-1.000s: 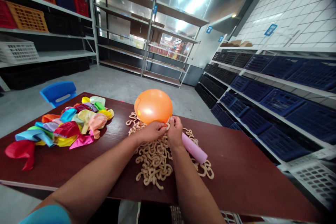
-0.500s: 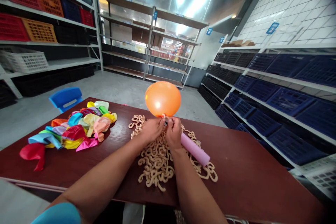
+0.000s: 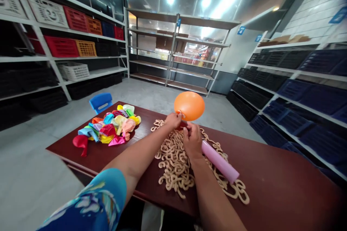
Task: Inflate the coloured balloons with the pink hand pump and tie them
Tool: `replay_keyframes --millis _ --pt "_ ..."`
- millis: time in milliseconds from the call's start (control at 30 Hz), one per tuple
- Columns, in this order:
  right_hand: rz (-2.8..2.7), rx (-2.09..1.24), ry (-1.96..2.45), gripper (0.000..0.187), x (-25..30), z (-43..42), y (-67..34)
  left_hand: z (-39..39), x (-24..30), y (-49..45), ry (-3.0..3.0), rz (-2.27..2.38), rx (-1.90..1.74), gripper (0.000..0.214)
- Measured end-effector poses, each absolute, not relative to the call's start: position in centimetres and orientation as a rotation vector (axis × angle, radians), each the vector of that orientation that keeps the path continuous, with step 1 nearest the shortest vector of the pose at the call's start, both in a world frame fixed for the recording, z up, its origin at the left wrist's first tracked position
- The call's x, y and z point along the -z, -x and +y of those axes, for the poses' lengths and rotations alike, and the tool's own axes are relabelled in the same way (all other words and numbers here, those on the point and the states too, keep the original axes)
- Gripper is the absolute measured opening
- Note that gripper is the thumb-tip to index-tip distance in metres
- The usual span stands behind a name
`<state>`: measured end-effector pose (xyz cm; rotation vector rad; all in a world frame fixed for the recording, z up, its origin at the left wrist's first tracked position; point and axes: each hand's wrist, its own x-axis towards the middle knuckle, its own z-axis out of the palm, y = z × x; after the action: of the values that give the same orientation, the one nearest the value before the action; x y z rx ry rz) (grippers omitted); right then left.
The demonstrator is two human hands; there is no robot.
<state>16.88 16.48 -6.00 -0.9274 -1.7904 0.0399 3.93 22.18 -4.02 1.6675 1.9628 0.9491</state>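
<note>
An inflated orange balloon (image 3: 189, 106) floats at the far edge of the table, its knotted neck toward me. My left hand (image 3: 174, 120) is closed on that neck, where a short beige loop shows. Just to the right and nearer, my right hand (image 3: 193, 137) is apart from the balloon, thumb and fingers curled together; whatever lies between their tips is too small to make out. Beneath both hands spreads a heap of curly beige cords (image 3: 176, 162). A pink-purple cylinder (image 3: 221, 161) rests on the cords beside my right wrist.
Uninflated balloons (image 3: 108, 128) in many colours are piled on the left of the dark red table (image 3: 260, 177). A blue chair (image 3: 101, 102) stands behind its far left corner. Shelves with crates (image 3: 63, 46) line both sides; a metal rack (image 3: 170, 54) stands behind.
Both hands were together at the balloon's neck; my right hand has drawn away toward me, while the left keeps hold. The view has turned left, so everything appears further right.
</note>
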Motion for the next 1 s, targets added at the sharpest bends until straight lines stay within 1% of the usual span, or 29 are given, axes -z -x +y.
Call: replay_keyframes --millis 200,300,400,500,600,700,767,833,900,1000 --pt "-1.829 -0.020 0.925 0.025 6.0 16.5 -17.0 23.0 4.5 -2.5 -1.696 1.925 -0.918 0.061" --pt "-1.851 -0.030 0.934 0.024 6.2 16.5 -17.0 21.7 4.6 -0.7 -1.834 1.940 -0.864 0.051" --pt "-1.878 -0.045 0.910 0.022 6.4 16.6 -17.0 19.5 4.4 1.9 -1.908 2.051 -0.806 0.040" --pt "-1.897 -0.064 0.912 0.020 6.4 16.5 -16.9 16.5 3.9 5.3 -2.025 2.243 -0.800 0.035" --pt "-1.900 -0.071 0.930 0.020 6.4 16.4 -16.9 13.1 2.9 9.0 -2.050 2.516 -0.722 0.040" --pt "-1.905 -0.070 0.941 0.020 6.4 16.4 -16.8 10.0 2.3 11.8 -1.863 2.828 -0.579 0.052" --pt "-1.912 -0.068 0.928 0.020 6.4 16.4 -16.8 8.5 2.5 13.0 -1.724 2.944 -0.503 0.058" --pt "-1.916 -0.066 0.915 0.019 6.4 16.4 -16.8 7.5 3.0 13.7 -1.667 2.967 -0.477 0.059" --pt "-1.917 -0.067 0.913 0.019 6.4 16.4 -16.8 7.0 3.8 14.0 -1.692 2.926 -0.504 0.053" --pt "-1.915 -0.068 0.916 0.018 6.4 16.4 -16.8 6.8 4.4 14.2 -1.765 2.818 -0.631 0.038"
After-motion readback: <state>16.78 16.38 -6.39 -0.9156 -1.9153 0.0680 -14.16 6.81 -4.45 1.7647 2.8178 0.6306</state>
